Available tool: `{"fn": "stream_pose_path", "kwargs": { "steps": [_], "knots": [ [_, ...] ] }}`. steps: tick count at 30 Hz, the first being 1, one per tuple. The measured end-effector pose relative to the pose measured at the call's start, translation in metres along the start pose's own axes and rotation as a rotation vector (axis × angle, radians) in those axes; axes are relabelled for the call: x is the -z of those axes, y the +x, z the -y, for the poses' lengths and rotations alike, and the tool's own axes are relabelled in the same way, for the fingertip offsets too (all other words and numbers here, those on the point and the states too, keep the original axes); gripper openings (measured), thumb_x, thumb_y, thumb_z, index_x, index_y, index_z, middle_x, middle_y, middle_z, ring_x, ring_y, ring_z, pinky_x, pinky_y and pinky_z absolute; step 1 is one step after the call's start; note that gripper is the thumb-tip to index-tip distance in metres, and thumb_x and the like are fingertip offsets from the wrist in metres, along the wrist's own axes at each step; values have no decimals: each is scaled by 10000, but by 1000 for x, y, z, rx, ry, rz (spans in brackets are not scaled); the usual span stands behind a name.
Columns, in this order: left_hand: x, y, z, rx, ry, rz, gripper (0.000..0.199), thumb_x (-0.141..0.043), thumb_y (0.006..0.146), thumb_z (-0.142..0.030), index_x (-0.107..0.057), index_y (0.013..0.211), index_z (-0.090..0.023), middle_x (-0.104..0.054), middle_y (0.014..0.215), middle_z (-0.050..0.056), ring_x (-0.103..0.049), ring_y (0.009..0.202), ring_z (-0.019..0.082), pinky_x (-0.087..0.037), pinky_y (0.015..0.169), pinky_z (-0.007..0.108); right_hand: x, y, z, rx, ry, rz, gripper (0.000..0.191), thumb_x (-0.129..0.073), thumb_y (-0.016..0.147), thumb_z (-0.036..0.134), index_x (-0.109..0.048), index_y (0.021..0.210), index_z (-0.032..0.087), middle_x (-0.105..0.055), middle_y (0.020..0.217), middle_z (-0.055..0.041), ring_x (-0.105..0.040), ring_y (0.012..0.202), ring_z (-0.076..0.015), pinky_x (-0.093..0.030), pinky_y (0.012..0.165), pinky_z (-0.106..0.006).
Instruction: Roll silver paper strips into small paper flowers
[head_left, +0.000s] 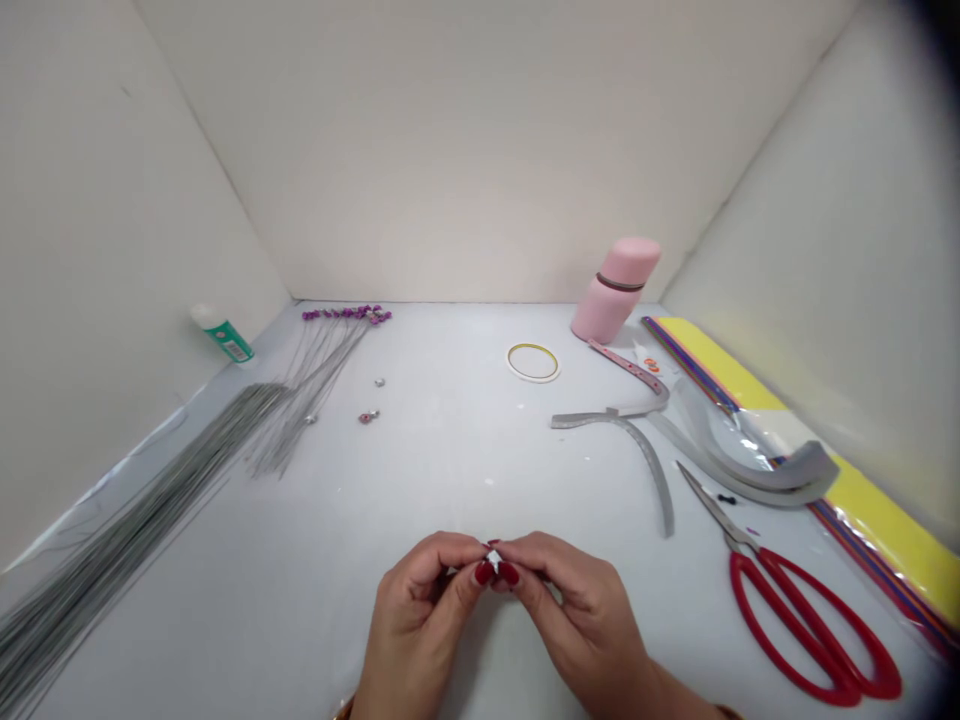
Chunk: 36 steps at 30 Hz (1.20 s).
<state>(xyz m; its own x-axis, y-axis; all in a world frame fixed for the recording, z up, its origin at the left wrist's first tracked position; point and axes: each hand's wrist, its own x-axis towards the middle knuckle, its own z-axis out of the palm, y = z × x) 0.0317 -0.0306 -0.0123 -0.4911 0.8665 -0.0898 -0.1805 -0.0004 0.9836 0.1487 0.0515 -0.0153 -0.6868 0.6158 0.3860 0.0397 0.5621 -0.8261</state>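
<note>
Near the front middle of the table, my left hand and my right hand meet at the fingertips. Between their thumbs and forefingers they pinch a tiny white piece, mostly covered by the fingers. Further back on the left lie a small silver bit and a pinkish-silver bit. Thin wire stems with purple tips rest behind them, with another small silver bit on the stems.
Grey wires and a glue bottle are left. A tape ring and pink bottle stand behind. At right lie grey strips, red-handled scissors and coloured sheets.
</note>
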Motion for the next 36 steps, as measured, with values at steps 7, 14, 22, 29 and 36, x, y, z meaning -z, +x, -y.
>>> {"fn": "stream_pose_path", "kwargs": {
  "steps": [7, 14, 22, 29, 36],
  "knots": [
    [-2, 2, 0, 120, -79, -7, 78, -617, 746, -210, -658, 712, -153, -673, 690, 18, -604, 677, 137, -467, 644, 189, -1, 1, -1, -16, -46, 2, 202, -476, 800, 87, -634, 899, 166, -664, 699, -48, -617, 621, -152, -485, 565, -233],
    [0, 6, -2, 199, -184, 28, 61, -648, 724, -201, -657, 719, -140, -672, 659, 20, -599, 666, 133, -475, 659, 217, -1, 2, -2, -120, 144, -1, 186, -496, 821, 134, -647, 906, 199, -656, 708, -28, -619, 651, -145, -500, 606, -234],
    [2, 6, 1, 313, -331, -4, 123, -690, 686, -166, -679, 805, -139, -705, 752, 40, -624, 723, 136, -471, 729, 247, -2, 1, -2, -124, 148, -20, 190, -520, 809, 141, -637, 947, 198, -660, 756, -39, -618, 670, -149, -500, 608, -239],
    [3, 6, 0, 268, -263, 40, 87, -646, 729, -197, -697, 777, -145, -698, 677, 29, -609, 684, 131, -473, 694, 230, 0, 4, 0, -87, 125, 12, 180, -513, 804, 109, -663, 873, 181, -661, 702, -43, -613, 637, -143, -485, 591, -227],
    [2, 5, -1, 137, -99, 33, 87, -632, 727, -226, -679, 698, -158, -671, 662, 21, -598, 668, 152, -477, 652, 230, -1, 0, 0, -37, 27, 28, 195, -476, 816, 117, -640, 896, 184, -656, 703, -40, -600, 629, -148, -469, 579, -233]
  ]
}}
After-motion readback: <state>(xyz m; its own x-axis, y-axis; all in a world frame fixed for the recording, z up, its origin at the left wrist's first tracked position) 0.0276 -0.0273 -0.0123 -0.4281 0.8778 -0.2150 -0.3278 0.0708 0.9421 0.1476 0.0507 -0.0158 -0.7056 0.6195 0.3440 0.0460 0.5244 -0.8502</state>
